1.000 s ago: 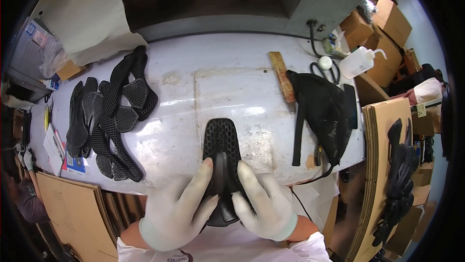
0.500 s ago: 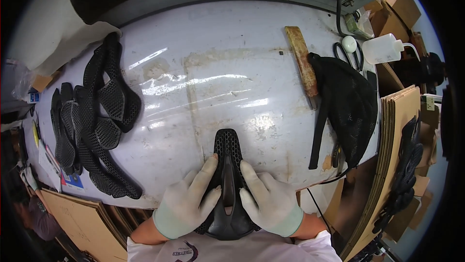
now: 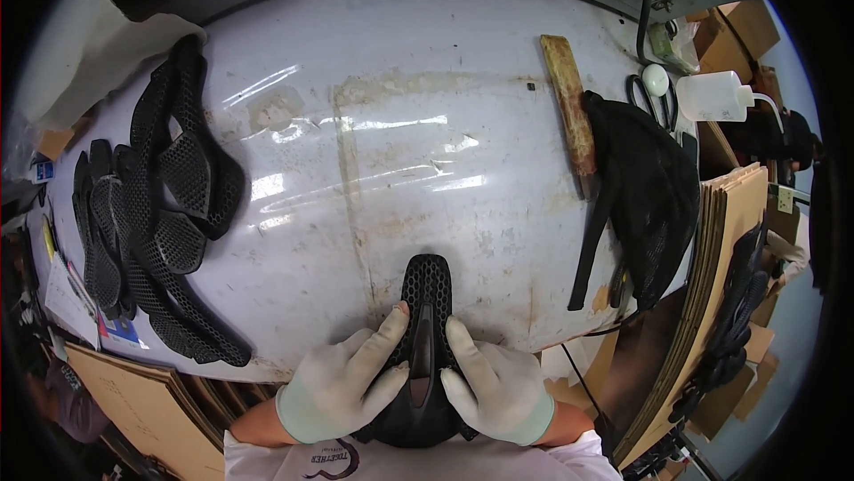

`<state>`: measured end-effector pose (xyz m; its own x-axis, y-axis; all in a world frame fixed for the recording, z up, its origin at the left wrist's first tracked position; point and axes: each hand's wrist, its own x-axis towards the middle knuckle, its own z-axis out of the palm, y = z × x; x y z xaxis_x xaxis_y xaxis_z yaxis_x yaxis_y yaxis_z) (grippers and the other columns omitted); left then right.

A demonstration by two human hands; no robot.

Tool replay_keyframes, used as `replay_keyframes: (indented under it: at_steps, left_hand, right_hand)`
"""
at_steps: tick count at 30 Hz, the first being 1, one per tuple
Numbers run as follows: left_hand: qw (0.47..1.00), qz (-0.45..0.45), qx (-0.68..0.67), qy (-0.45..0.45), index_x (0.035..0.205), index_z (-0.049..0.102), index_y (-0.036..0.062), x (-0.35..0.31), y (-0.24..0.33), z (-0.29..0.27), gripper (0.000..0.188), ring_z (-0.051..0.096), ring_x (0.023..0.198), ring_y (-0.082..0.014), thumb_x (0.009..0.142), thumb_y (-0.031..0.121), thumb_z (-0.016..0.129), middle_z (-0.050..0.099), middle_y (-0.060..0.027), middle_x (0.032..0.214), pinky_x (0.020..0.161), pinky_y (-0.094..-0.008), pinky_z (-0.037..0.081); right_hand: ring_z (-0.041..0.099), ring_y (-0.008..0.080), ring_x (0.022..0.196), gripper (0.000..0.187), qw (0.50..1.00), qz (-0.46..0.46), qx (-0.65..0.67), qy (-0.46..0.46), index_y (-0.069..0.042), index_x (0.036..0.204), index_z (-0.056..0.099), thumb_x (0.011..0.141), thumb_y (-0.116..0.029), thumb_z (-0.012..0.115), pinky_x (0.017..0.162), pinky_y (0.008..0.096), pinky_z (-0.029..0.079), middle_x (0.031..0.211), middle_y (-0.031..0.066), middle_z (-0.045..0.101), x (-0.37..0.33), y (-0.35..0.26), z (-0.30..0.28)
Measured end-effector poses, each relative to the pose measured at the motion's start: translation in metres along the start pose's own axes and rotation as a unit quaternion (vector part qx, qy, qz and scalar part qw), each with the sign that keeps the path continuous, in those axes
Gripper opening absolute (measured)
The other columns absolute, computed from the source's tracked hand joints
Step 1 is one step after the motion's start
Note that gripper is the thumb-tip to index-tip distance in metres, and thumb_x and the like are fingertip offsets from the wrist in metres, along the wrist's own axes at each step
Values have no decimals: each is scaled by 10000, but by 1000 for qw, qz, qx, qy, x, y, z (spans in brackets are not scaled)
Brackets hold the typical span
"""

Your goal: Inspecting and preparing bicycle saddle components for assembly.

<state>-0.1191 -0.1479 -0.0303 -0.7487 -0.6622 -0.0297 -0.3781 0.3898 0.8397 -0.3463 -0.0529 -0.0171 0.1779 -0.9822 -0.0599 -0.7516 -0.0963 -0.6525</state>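
A black bicycle saddle (image 3: 427,290) with a honeycomb-textured surface and a long central slot lies at the near edge of the table, its narrow nose pointing away from me. My left hand (image 3: 342,383), in a pale glove, grips its left side, with thumb and forefinger pressed along the slot's edge. On the opposite side my right hand (image 3: 498,383), gloved the same way, holds it with the fingers wrapped against the flank. The wide rear of the saddle sits close to my shirt. The undersides of both hands' grips are hidden.
Black honeycomb saddle pads (image 3: 182,179) are heaped on the left. On the right lie a worn wooden-handled tool (image 3: 567,103), a black mesh bag (image 3: 654,196), scissors (image 3: 663,116) and a white squeeze bottle (image 3: 714,97). Cardboard stacks (image 3: 703,303) flank the table (image 3: 400,63).
The view has shifted slightly, so the table's things sit a little differently in the picture. Both hands keep their hold on the saddle, whose nose appears slightly lower and further right.
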Motion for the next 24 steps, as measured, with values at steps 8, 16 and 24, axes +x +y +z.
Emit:
replay_keyframes:
  at_steps: [8, 16, 24]
  left_hand:
    - [987, -29, 157, -29, 1456, 530, -131, 5, 22, 9, 670, 553, 474, -208, 901, 192, 723, 566, -79, 710, 414, -371, 432]
    - [984, -54, 169, -23, 1435, 540, -145, 12, 20, 13, 680, 558, 461, -193, 887, 211, 729, 575, -61, 689, 411, -356, 432]
    - [976, -120, 179, 20, 1479, 493, -102, 2, 36, 28, 712, 681, 573, -322, 878, 168, 760, 739, -207, 919, 499, -400, 525]
  right_hand:
    - [609, 191, 602, 662, 999, 1, -42, -9, 130, 1440, 545, 890, -180, 746, 540, 327, 499, 795, 70, 628, 3, -6, 0]
    - [583, 172, 606, 666, 996, 14, -86, -24, 115, 1415, 572, 884, -246, 751, 524, 321, 485, 757, 34, 548, 13, -12, 1]
    - [600, 173, 612, 629, 990, -25, -137, -14, 83, 1410, 580, 900, -247, 740, 517, 320, 483, 751, 34, 543, 13, -6, 2]
